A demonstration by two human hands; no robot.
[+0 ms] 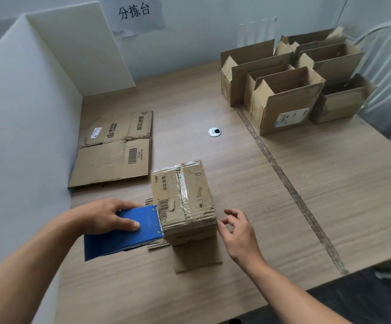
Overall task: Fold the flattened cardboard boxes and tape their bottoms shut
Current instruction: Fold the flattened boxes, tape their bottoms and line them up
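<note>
A wood-grain table (283, 206) lay under both forearms, with a dark strip running across it beyond the right hand (239, 235). A white partition (26, 113) stood outside the left hand (103, 216) and turned along the far edge, where a paper sign (133, 12) hung on the wall. Well ahead of the right hand stood a cluster of open boxes (285, 99), flaps up, with a white chair (386, 66) behind them. Flattened cardboard (110, 160) lay ahead of the left hand. Between the two hands sat the folded box (185, 197), bottom upward, clear tape along its seam. The left hand gripped a blue tape dispenser (124, 235) from above, fingers wrapped over its top and thumb along its face, its front edge against the box's near left side. The right hand hovered just beside the box's near right corner, fingers loosely curled, holding nothing; whether a fingertip touched could not be told. A round metal grommet (214, 132) lay far ahead
</note>
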